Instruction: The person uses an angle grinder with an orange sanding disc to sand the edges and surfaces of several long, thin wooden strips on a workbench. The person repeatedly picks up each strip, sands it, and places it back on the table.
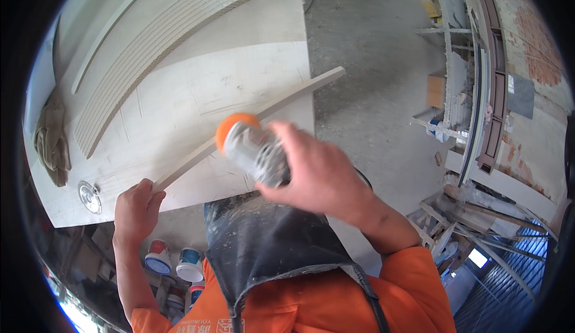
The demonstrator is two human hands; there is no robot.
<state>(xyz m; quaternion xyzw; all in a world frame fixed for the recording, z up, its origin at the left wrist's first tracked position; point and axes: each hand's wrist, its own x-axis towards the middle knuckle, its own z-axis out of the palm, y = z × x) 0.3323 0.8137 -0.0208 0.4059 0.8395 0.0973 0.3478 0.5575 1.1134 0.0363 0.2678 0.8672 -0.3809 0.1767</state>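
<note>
My left hand (pixel 137 205) grips the near end of a long, narrow pale strip (pixel 188 164), probably wood, at the front edge of a white board-topped table (pixel 215 94). The strip runs diagonally across the tabletop, and its far end juts past the right edge. In my right hand (pixel 314 175) is a compact power sander (pixel 258 153) with a grey body and a round orange pad (pixel 236 124). The pad is over the middle of the strip; whether it touches is unclear. Blur softens the sander and fingers.
Several similar strips (pixel 148 58) lie side by side on the table, with a lone strip (pixel 112 23) beyond. At left are a crumpled cloth (pixel 51 139) and a round metal piece (pixel 90 196). Paint buckets (pixel 189 264) stand below. Racking (pixel 449 76) and scrap timber (pixel 442 218) line the right.
</note>
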